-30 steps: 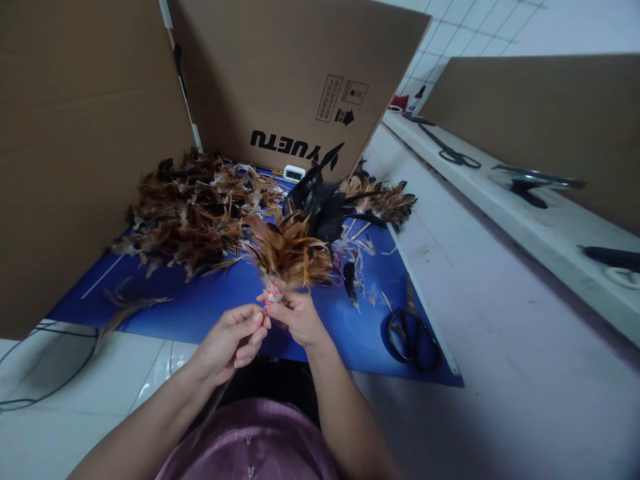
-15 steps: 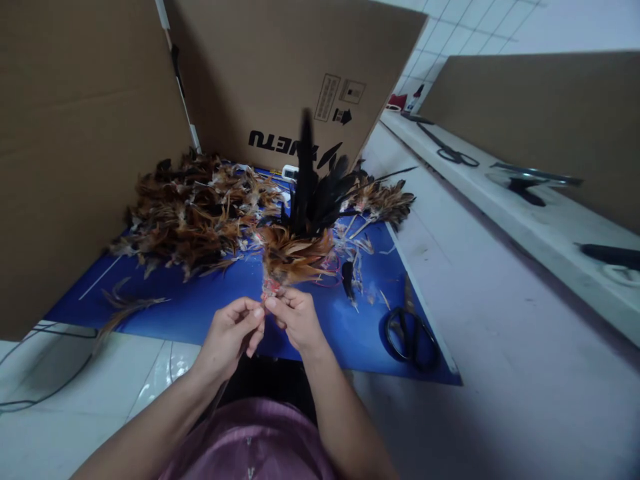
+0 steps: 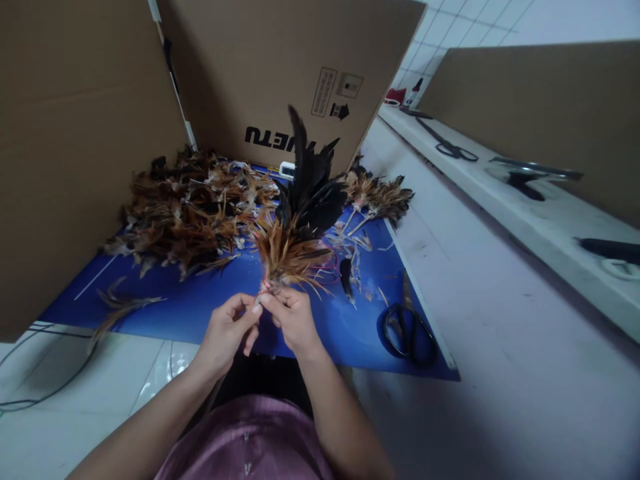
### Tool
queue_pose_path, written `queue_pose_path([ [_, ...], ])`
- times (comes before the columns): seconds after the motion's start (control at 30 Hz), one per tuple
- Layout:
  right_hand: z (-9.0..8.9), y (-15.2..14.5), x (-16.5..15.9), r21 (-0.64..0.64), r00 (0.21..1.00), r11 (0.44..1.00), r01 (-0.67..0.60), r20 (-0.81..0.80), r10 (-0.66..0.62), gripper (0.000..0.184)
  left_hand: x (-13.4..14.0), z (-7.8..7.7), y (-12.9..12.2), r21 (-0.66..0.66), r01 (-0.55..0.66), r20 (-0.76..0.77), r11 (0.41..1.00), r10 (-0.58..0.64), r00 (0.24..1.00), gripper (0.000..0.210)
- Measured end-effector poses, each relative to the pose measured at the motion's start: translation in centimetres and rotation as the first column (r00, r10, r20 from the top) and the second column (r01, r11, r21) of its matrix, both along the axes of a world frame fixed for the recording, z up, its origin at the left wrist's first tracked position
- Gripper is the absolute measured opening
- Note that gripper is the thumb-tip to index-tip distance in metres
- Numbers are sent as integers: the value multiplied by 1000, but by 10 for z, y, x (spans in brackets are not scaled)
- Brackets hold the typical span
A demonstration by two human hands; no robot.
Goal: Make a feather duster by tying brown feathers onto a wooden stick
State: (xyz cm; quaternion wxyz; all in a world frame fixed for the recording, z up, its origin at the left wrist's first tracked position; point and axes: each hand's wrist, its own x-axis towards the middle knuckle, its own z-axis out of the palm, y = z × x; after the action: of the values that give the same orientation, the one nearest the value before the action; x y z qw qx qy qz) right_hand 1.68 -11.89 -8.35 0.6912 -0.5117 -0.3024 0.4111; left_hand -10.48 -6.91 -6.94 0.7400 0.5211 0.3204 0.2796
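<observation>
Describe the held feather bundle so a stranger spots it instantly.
Find the blue tabletop. At its near edge, the left hand and right hand hold the feather bundle. Tall black plumes rising above tawny feathers distinguish it from the brown feather pile.

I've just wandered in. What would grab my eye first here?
Probably the black-and-brown feather bundle standing up at centre, pinched near its base by the left hand and the right hand. Beyond it to the left, a big heap of brownish feathers lies on the blue surface. A tall cardboard panel with upside-down lettering stands at the back.
</observation>
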Motion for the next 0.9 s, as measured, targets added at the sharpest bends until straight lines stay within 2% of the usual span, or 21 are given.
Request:
queue_pose_path([
  [0.1, -3, 1, 0, -3, 1000, 1000, -2, -20, 2, 23, 2, 1, 1, -21, -9, 41, 1000, 10, 999, 27],
  [0.2, -5, 0, 1, 28, 993, 997, -74, -90, 76, 25, 3, 5, 3, -147, 85, 92, 985, -72, 993, 28],
  [0.33, -2, -2, 3, 63, 973, 988, -143, -172, 151, 26, 3, 7, 5, -304, 224, 155, 926, -183, 971, 28],
  [0.4, -1, -2, 3, 48, 978, 991, -122, -167, 128, 25, 2, 7, 5, -304, 236, 153, 923, -198, 968, 29],
  [0.53, -1, -1, 2, -8, 994, 1000, -6, -113, 5, 24, 1, 3, 3, -151, 104, 49, 983, -97, 994, 27],
  [0.6, -1, -1, 2, -17, 996, 1000, 13, -90, -14, 24, 0, 2, 2, -101, 70, 14, 992, -69, 998, 27],
  [0.7, -1, -3, 4, 4, 994, 998, -67, -87, 67, 27, -3, 4, 2, -161, 127, 39, 979, -122, 992, 26],
  [0.83, 2, -6, 7, 40, 972, 981, -191, -130, 195, 33, -5, 7, 3, -319, 261, 147, 911, -225, 963, 23],
  [0.9, 4, -7, 8, 49, 961, 975, -218, -165, 223, 32, -4, 6, 3, -350, 301, 185, 887, -250, 951, 23],
])
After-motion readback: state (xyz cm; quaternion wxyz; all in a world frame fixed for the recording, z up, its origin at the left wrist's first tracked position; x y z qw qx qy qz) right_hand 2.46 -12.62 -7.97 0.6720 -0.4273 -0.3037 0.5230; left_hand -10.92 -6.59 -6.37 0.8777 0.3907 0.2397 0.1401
